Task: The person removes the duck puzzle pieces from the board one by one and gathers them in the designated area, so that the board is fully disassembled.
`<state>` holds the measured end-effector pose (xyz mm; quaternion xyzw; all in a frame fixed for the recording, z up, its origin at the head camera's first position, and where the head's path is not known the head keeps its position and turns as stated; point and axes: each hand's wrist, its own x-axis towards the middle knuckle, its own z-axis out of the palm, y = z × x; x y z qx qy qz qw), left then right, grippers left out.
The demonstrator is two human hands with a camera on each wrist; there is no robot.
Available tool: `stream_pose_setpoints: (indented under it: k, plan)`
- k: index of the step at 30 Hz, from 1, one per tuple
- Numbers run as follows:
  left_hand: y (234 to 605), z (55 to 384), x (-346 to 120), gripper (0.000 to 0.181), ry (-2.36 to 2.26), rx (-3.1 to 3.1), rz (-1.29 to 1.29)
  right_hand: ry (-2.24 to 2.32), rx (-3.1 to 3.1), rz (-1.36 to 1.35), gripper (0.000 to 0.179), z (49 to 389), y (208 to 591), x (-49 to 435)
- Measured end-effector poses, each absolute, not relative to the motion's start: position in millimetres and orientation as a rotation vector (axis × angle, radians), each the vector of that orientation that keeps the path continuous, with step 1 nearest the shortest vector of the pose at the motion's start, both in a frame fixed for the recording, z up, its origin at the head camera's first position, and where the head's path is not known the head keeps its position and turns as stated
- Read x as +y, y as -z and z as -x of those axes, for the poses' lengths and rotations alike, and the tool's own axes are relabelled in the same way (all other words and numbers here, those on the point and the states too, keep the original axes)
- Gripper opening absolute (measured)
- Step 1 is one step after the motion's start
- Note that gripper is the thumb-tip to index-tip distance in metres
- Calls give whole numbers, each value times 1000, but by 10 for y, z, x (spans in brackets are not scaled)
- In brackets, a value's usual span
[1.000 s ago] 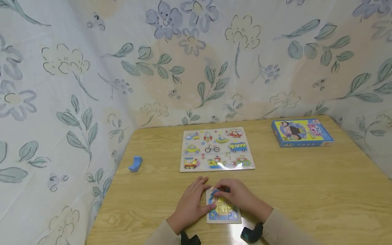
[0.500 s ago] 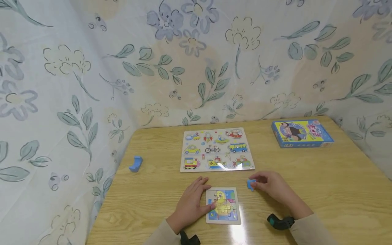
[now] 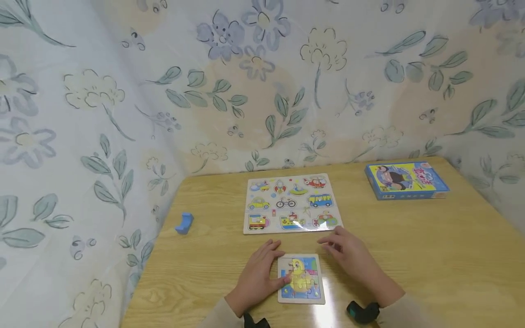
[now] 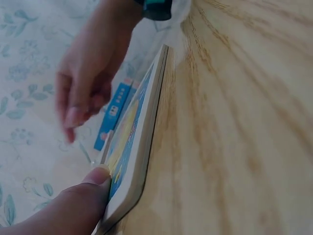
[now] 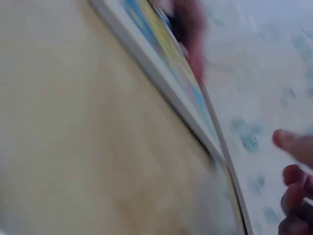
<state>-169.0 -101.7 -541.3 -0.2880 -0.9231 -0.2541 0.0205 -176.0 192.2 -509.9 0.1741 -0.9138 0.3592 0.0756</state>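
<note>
A small wooden-framed jigsaw puzzle (image 3: 301, 279) with a yellow duck-like bird lies on the table. Its upper-left corner shows a bare, pale area. My left hand (image 3: 258, 274) rests along its left side, fingers fairly straight and spread, the thumb lying on the puzzle's face. In the left wrist view that thumb (image 4: 80, 203) touches the frame's near edge. Above and to the right of the puzzle hovers my right hand (image 3: 352, 254), fingers loosely bent. The right wrist view shows a gap between its thumb (image 5: 293, 144) and fingers, and no piece there. The blue jigsaw piece is out of sight.
Behind the puzzle lies a larger peg board (image 3: 292, 205) with vehicle pictures. A blue and yellow box (image 3: 407, 180) stands at the back right. A small blue curved block (image 3: 184, 223) sits near the left edge of the wooden table (image 3: 213, 255).
My right hand lifted a blue piece off the puzzle's upper left and carried it right. Now the hand is back nearer the puzzle, and the piece no longer shows. My left hand stayed put.
</note>
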Motion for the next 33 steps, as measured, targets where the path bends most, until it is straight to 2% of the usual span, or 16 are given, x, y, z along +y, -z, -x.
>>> stream_pose_setpoints:
  k: [4,9,24,33]
  plan:
    - [5419,1681,-1022,68,768,-2859,891,-1065,-2759,-831,21,1716,5117,1525]
    - [5415,1679,-1020,66,778,-2856,908,-950,-2834,-944,29,1691,5131,1320]
    - [5385,1672,-1024,68,790,-2892,880,-974,-2809,-904,21,1705,5251,1310]
    - [5380,1669,-1015,67,787,-2898,876,-1116,-2615,-864,30,1714,5232,1408]
